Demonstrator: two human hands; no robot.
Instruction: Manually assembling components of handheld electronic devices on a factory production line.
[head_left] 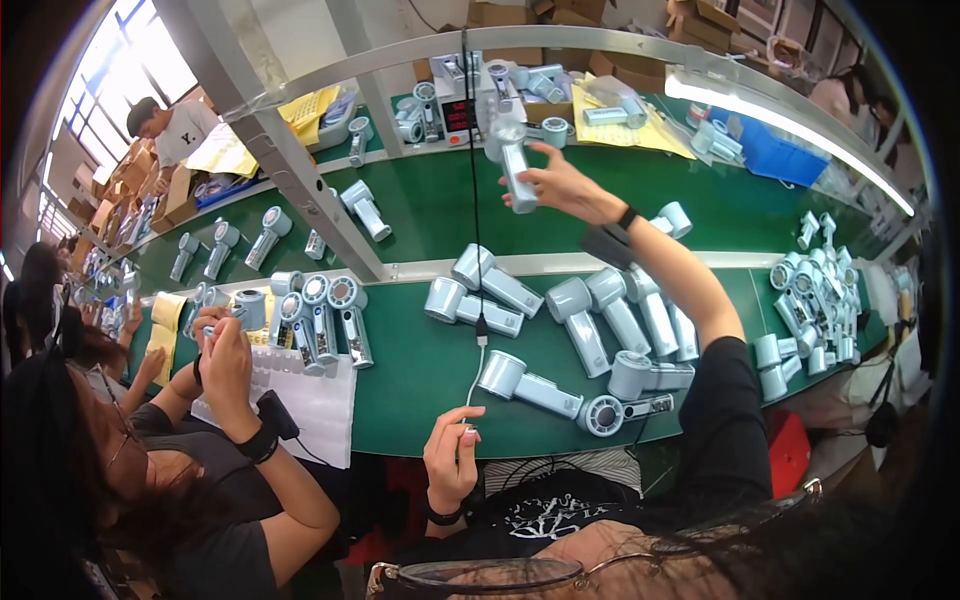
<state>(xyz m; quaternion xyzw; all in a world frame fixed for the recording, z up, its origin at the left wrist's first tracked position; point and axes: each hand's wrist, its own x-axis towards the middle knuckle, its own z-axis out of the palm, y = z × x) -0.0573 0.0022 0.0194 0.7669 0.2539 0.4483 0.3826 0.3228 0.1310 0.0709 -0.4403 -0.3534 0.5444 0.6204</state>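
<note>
My right hand (572,188) stretches across to the far green bench, its fingers closed around a pale blue handheld fan (519,182). That fan is roughly upright, above the bench near a white box with a red display (459,117). At the near edge, my left hand (449,465) pinches a thin white cable (479,368) close to its lower end; the tip is hidden by the fingers. The cable joins a black cord (476,200) hanging from above. Several more fans lie between my arms, among them one on its side (535,388) and one with its round grille up (602,416).
A metal rail (540,264) divides the near and far benches, and a slanted post (310,180) rises at left. At left, a co-worker's hands (225,365) work over a white sheet (325,410). Piled fans (810,290) lie at right; a blue bin (782,150) stands behind.
</note>
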